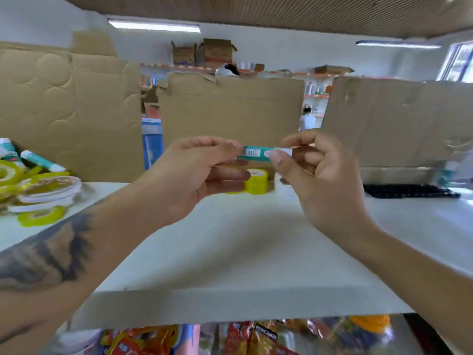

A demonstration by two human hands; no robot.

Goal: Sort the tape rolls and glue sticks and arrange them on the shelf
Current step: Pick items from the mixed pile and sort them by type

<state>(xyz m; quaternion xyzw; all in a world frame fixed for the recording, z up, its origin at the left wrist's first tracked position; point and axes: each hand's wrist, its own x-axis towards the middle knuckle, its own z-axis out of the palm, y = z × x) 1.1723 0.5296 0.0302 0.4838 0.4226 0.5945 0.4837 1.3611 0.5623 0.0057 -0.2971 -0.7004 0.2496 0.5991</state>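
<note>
Both hands up over the white shelf (230, 252), sharing one teal glue stick (253, 152) held level in the air between them. Left hand (202, 172) pinches the teal end with thumb and fingertips, other fingers curled below. Right hand (320, 170) pinches the white cap end, thumb in front. Behind the glue stick, a stack of yellow tape rolls (256, 181) stands on the shelf near the cardboard sheets (230, 108) that back it. Far left of the shelf: loose pile of tape rolls (41, 198), yellow and white, some flat, some tilted, with more glue sticks (41, 161) lying at the back of it. Frame is motion-blurred, labels unreadable. Snack packets (256, 336) on the level below.
</note>
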